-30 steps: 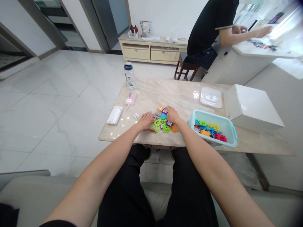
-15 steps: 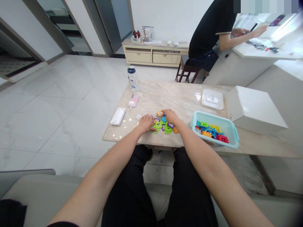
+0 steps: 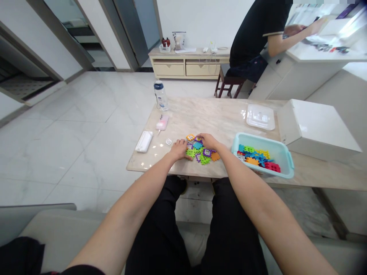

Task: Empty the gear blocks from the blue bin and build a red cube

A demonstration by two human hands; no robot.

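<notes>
Plastic gear pieces in green, purple, teal and orange lie together in a flat cluster (image 3: 204, 159) near the table's front edge. At the cluster's left side rests my left hand (image 3: 179, 149), thumb apart from the fingers, touching the edge pieces. My right hand (image 3: 209, 141) reaches in from the right, its fingers bent down and closed on a purple gear piece (image 3: 197, 139) at the back; the fingertips are partly hidden. An orange gear piece (image 3: 190, 137) with a white grid face lies between the hands. A loose white grid piece (image 3: 168, 141) sits left of my left hand.
A light-blue basket (image 3: 289, 168) of gear pieces stands right of my right arm. Behind it are a clear lid (image 3: 260, 117) and a white box (image 3: 321, 126). On the left are a bottle (image 3: 161, 96), a pink packet (image 3: 162, 123) and a white pack (image 3: 144, 141). Another person (image 3: 258, 34) sits beyond.
The orange grid-faced piece at the back has shifted slightly left. My right fingertips have come off it and are now at the purple piece beside it. The camera view has turned a little.
</notes>
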